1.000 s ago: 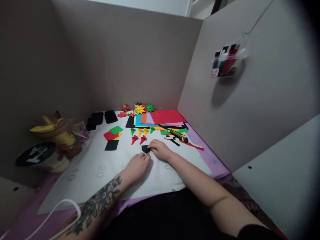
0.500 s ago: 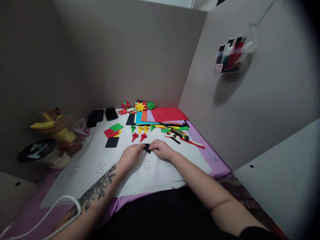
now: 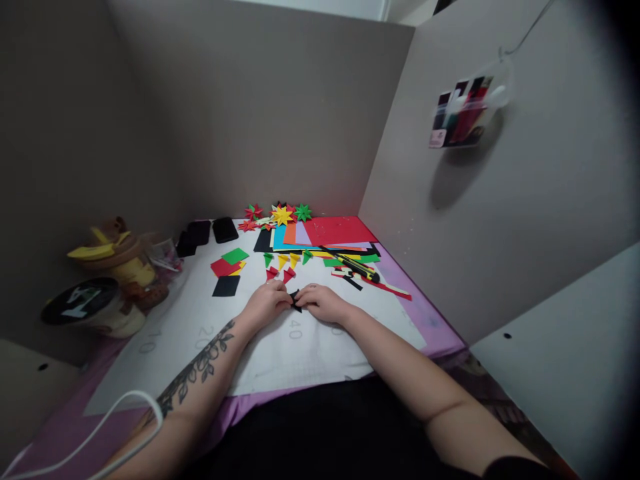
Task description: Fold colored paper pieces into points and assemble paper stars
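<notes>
Between my two hands is a small piece of black paper point(image 3: 297, 301), partly folded and largely covered by fingers. My left hand point(image 3: 270, 305) pinches it from the left, and my right hand point(image 3: 323, 302) grips its right side. Just beyond my fingers lie folded red paper pieces point(image 3: 289, 275), with folded yellow ones point(image 3: 283, 261) and a green one point(image 3: 268, 259) in a row behind them. To the left sit a black paper square point(image 3: 227, 286), a red square point(image 3: 223, 268) and a green square point(image 3: 235, 256).
Folded paper stars point(image 3: 283, 215) stand at the back, beside stacked coloured sheets point(image 3: 340, 231). A yellow-black utility knife point(image 3: 357, 267) lies on paper strips at right. Tubs point(image 3: 95, 307) crowd the left edge near a dark phone-like object point(image 3: 225, 230). A white cable point(image 3: 150, 400) crosses my left forearm.
The black paper has turned and now shows as a narrower, more folded shape. My left fingers have curled further over it. The view has shifted slightly.
</notes>
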Available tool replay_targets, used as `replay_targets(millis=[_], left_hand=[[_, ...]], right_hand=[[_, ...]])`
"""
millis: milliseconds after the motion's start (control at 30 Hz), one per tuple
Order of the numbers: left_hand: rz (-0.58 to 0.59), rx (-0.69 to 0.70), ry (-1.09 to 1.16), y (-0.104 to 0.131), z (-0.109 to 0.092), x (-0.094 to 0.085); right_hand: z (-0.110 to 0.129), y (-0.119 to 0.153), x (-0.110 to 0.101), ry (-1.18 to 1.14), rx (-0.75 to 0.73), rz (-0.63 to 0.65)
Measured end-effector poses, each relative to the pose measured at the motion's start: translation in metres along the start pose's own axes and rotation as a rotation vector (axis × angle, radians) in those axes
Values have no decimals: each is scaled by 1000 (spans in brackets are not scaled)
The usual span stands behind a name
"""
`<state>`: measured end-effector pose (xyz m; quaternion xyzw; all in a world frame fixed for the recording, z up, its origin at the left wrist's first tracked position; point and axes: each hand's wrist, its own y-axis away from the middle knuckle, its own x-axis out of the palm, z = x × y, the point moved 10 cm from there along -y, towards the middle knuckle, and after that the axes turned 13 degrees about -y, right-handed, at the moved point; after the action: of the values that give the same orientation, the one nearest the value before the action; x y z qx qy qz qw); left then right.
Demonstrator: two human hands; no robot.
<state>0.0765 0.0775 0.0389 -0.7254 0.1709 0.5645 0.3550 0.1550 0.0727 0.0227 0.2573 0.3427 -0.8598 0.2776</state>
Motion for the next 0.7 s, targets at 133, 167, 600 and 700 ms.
replay_targets(millis=[133, 167, 600, 700], left_hand=[[49, 11, 37, -1, 1, 4], [69, 0, 61, -2, 3, 7], [168, -116, -44, -14, 12, 28], [167, -138, -82, -15, 13, 29]], right_hand=[[5, 8, 5, 39, -18, 49], [5, 10, 5, 44, -14, 52], [10, 18, 5, 23, -34, 82], [9, 19, 4, 16, -28, 83]])
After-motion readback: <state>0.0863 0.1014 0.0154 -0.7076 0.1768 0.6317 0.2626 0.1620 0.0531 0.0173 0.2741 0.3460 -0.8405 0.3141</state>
